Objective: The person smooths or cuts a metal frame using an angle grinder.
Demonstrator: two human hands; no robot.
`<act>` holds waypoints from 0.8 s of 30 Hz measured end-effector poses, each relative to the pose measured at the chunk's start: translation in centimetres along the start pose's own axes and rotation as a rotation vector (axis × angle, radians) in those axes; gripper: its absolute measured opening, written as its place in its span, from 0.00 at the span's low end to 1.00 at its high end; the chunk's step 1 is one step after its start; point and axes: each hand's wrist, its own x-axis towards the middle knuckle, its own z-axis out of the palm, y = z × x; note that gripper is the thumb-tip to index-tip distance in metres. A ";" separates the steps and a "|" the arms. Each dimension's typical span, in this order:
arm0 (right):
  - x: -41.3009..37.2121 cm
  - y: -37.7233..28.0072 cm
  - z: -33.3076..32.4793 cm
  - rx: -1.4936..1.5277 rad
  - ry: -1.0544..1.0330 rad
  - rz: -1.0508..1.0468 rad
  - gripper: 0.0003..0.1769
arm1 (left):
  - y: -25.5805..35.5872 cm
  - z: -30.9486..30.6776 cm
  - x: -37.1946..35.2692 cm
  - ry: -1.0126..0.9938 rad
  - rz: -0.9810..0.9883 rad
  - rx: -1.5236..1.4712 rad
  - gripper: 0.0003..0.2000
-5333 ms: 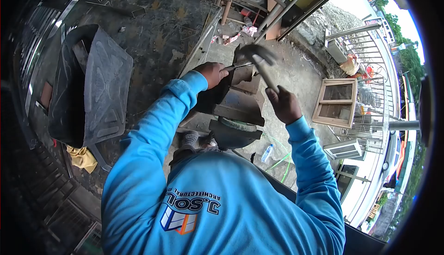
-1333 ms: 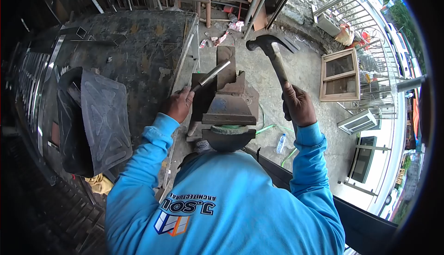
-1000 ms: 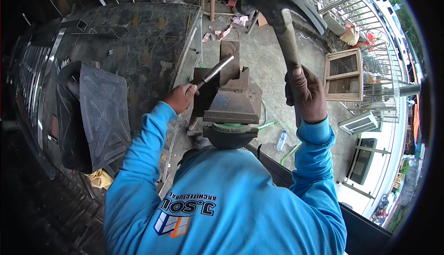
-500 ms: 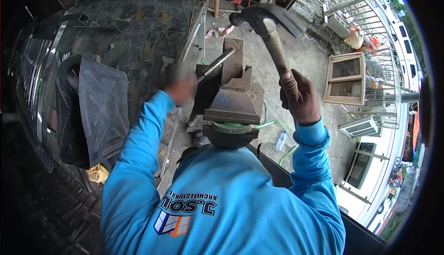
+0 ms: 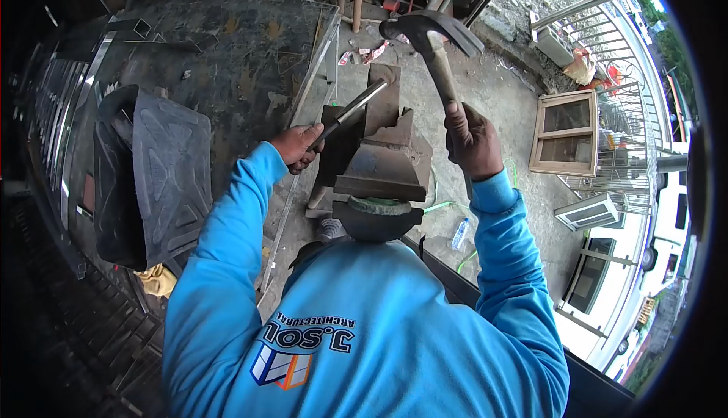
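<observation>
In my right hand point(image 5: 474, 144) is a claw hammer point(image 5: 437, 69), raised with its head well above the fist and the claw to the right. My fingers wrap the handle, thumb along it. My left hand point(image 5: 298, 147) is closed around the lower end of a short metal rod point(image 5: 360, 102), dark near the fist and shiny further up. The rod slants up to the right, its far tip over a rusty upright plate point(image 5: 385, 77). Just below stands a heavy brown metal block point(image 5: 383, 164), like a bench vise, between my hands and in front of my chest.
A dark, stained metal-topped table point(image 5: 243, 62) lies to the left, with a black plastic container point(image 5: 171, 179) beside it. On the right are a wooden-framed window panel point(image 5: 565, 130) and metal railings point(image 5: 618, 46). A water bottle point(image 5: 460, 233) lies on the concrete floor.
My right hand and the hammer have shifted slightly left, with the hammer head a little lower. My left hand keeps about the same place on the rod.
</observation>
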 end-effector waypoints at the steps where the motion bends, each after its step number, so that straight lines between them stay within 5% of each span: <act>1: 0.0 0.3 0.3 0.045 0.010 -0.033 0.32 | 0.1 -0.1 0.0 -0.024 -0.010 -0.052 0.25; 5: 0.9 3.7 1.3 -0.445 -0.079 0.001 0.34 | 0.2 0.1 -0.2 -0.051 -0.039 -0.128 0.24; 9: 1.4 1.2 0.0 -0.266 -0.070 0.091 0.35 | -0.1 -0.4 0.1 -0.071 -0.030 -0.137 0.24; 14: 0.5 2.1 1.1 -0.209 0.001 -0.075 0.34 | 0.1 -0.5 0.1 -0.155 -0.048 -0.166 0.24; 15: 0.9 2.6 1.1 -0.386 -0.070 -0.055 0.34 | 0.2 -0.5 0.1 -0.168 -0.047 -0.169 0.24; 18: 1.4 2.3 -0.4 -0.298 -0.088 0.113 0.35 | 0.8 -0.5 0.2 -0.112 -0.046 -0.143 0.24; 24: -0.6 1.7 0.8 -0.189 -0.003 -0.092 0.33 | 0.1 -0.3 0.2 -0.134 -0.049 -0.148 0.23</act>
